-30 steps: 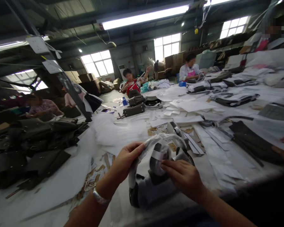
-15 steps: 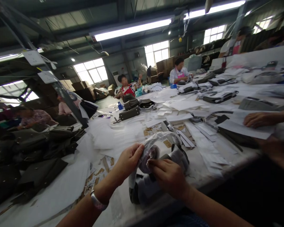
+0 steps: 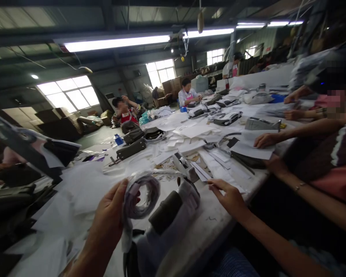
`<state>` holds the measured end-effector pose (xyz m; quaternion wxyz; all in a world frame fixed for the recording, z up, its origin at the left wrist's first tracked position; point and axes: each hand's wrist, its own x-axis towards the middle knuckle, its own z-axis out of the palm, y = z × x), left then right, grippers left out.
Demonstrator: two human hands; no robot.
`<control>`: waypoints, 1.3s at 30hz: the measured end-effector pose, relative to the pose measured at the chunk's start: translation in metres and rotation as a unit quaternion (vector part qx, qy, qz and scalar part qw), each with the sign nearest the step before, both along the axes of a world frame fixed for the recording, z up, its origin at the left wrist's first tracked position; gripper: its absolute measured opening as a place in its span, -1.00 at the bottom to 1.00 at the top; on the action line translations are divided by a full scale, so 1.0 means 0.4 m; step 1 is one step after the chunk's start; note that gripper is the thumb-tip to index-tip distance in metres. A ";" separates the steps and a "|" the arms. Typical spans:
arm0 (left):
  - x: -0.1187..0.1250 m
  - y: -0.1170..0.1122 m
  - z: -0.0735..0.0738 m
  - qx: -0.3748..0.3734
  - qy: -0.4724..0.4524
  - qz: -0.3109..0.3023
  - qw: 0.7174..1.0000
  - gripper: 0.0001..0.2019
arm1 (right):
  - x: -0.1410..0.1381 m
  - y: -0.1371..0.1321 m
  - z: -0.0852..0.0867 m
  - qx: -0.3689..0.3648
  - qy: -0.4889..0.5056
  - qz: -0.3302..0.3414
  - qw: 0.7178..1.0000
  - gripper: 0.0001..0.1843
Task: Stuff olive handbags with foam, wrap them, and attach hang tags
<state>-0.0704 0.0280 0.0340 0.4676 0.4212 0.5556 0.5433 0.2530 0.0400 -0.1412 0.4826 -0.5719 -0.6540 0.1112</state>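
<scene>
My left hand (image 3: 111, 211) is closed round the side of a rolled-up strap (image 3: 144, 196) in whitish wrapping, held upright with its round opening facing me. The strap's loose end runs down toward a dark bag (image 3: 165, 213), partly covered in white wrapping, at the table's near edge. To the right, my right hand (image 3: 230, 200) reaches out over the table, its thumb and fingers pinched at the near end of a white paper strip (image 3: 200, 172). A grey tape dispenser (image 3: 186, 166) stands just beyond the strip.
White sheets (image 3: 77, 188) and dark bags (image 3: 131, 149) cover much of the table. On the right, a co-worker's hand (image 3: 266, 140) presses a white sheet onto a dark bag. Other people sit along the far side. A slanted post (image 3: 25, 144) rises at left.
My right hand has left the rolled strap and moved right to the paper strips. My left hand still holds the roll, now turned more open toward me. The view has swung right.
</scene>
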 end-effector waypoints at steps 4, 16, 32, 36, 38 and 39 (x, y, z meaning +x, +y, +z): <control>0.041 -0.011 0.016 0.022 0.004 0.046 0.999 -0.32 | 0.068 0.140 -0.063 -0.110 -0.049 -0.031 0.992 -0.71; 0.015 -0.023 -0.115 -0.065 0.053 0.116 0.990 -0.23 | 0.042 0.362 -0.129 -0.302 -0.210 -0.055 0.928 -0.71; 0.032 -0.041 -0.105 -0.032 0.042 0.060 0.997 -0.35 | 0.077 0.320 -0.054 -0.311 -0.135 -0.096 0.936 -0.77; 0.034 -0.044 -0.108 -0.006 0.035 0.050 0.998 -0.40 | 0.074 0.235 0.018 -0.246 -0.038 -0.081 0.965 -0.69; 0.040 -0.045 -0.104 0.017 0.037 0.038 0.998 -0.43 | 0.049 0.160 0.058 -0.212 0.010 -0.042 0.976 -0.59; 0.043 -0.045 -0.101 0.032 0.041 0.029 0.998 -0.46 | 0.032 0.116 0.077 -0.205 0.043 -0.013 0.978 -0.54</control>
